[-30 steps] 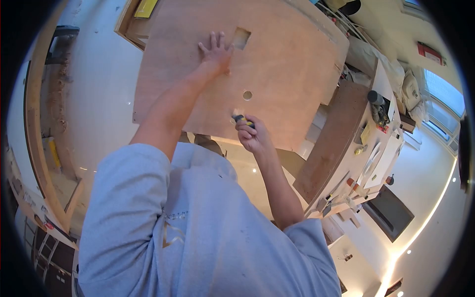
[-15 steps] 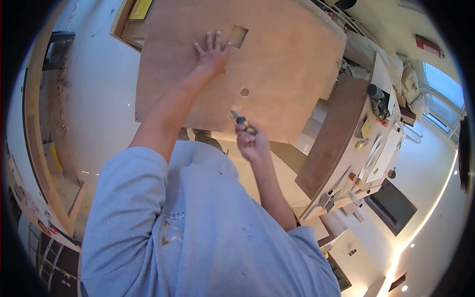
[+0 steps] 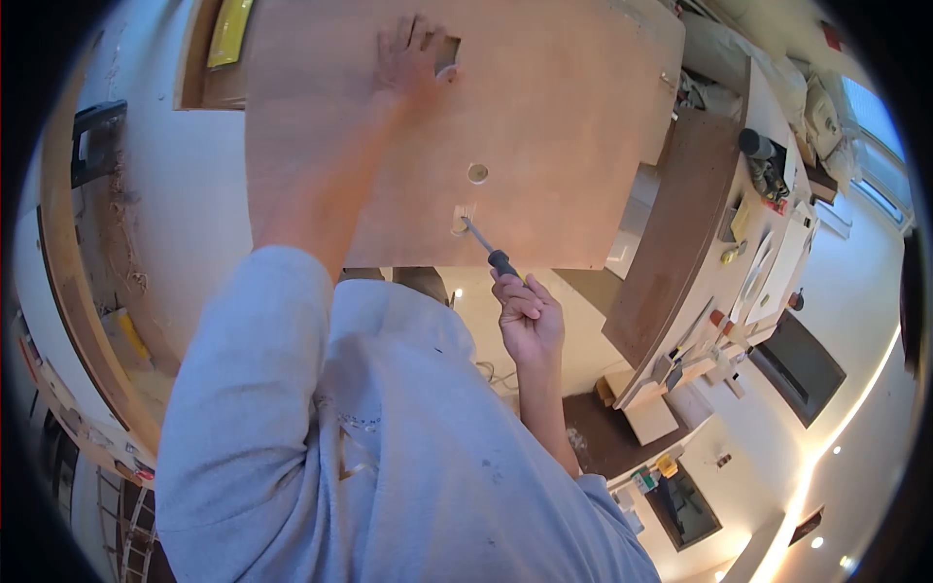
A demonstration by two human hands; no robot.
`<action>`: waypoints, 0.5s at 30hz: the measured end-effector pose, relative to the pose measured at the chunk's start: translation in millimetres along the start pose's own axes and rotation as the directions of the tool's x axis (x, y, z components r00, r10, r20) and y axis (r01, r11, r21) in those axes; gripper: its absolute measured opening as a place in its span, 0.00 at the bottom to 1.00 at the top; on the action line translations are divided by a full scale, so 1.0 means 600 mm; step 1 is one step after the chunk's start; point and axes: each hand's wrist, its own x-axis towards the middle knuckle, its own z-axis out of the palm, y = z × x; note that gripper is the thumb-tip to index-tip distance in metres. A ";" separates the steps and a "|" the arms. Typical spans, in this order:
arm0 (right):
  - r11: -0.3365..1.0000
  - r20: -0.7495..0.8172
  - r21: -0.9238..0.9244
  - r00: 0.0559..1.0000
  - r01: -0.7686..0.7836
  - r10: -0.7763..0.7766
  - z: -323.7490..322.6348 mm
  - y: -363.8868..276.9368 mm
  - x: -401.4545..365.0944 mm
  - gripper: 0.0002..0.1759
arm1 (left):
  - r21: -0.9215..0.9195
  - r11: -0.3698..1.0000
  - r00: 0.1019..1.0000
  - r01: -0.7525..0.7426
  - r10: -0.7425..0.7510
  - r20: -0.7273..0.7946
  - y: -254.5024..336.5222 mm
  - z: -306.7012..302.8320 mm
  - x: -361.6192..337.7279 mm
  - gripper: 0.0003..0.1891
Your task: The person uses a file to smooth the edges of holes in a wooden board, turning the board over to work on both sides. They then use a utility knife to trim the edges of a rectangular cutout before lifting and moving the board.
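Note:
A broad wooden panel (image 3: 554,126) spreads out in front of me, with a square cutout and a round hole through it. My left hand (image 3: 413,58) lies flat on the panel with its fingers apart, beside the square cutout (image 3: 447,55). In my right hand (image 3: 531,316) is a screwdriver (image 3: 500,260) with a dark handle and a metal shaft. Its tip touches the panel at a second round mark (image 3: 460,223), just below the round hole (image 3: 477,173). Pale, scraped wood shows around that mark.
To the right stands a workbench (image 3: 671,233) whose top carries several tools, among them a grey cylinder (image 3: 755,144). A yellow object (image 3: 229,34) lies in a wooden frame at the upper left. A dark-framed item (image 3: 97,141) is farther left.
My right hand has moved down and right, and the screwdriver's shaft now shows more fully. My left hand has slid up the panel. The whole view has shifted slightly.

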 end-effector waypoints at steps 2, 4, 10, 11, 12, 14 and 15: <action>0.996 -0.023 0.084 0.999 -0.038 0.040 0.025 0.001 0.001 0.24 | 0.109 0.994 0.999 -0.028 0.033 -0.043 -0.003 -0.009 0.005 0.41; 0.980 -0.036 0.163 0.992 -0.112 0.120 0.044 0.002 0.012 0.19 | 0.013 0.999 0.999 -0.046 0.046 0.014 -0.005 -0.026 0.006 0.44; 0.989 -0.163 0.126 0.982 -0.080 0.100 0.037 -0.047 0.160 0.15 | -0.162 0.986 0.999 -0.036 0.039 0.014 -0.009 -0.031 0.011 0.43; 0.995 -0.171 0.080 0.983 -0.061 0.074 0.030 -0.045 0.146 0.14 | -0.152 0.988 0.999 -0.038 0.042 0.023 -0.013 -0.028 0.013 0.43; 0.991 -0.165 0.101 0.981 -0.082 0.098 0.040 -0.040 0.108 0.14 | -0.178 0.983 0.999 -0.035 0.041 0.030 -0.014 -0.027 0.014 0.43; 0.981 -0.155 0.145 0.976 -0.129 0.151 0.081 -0.033 0.030 0.13 | -0.222 0.975 0.998 -0.025 0.036 0.046 -0.017 -0.026 0.013 0.42; 0.984 -0.190 0.088 0.967 -0.157 0.171 0.079 -0.036 0.035 0.13 | -0.202 0.979 0.999 -0.032 0.036 0.015 -0.018 -0.025 0.012 0.42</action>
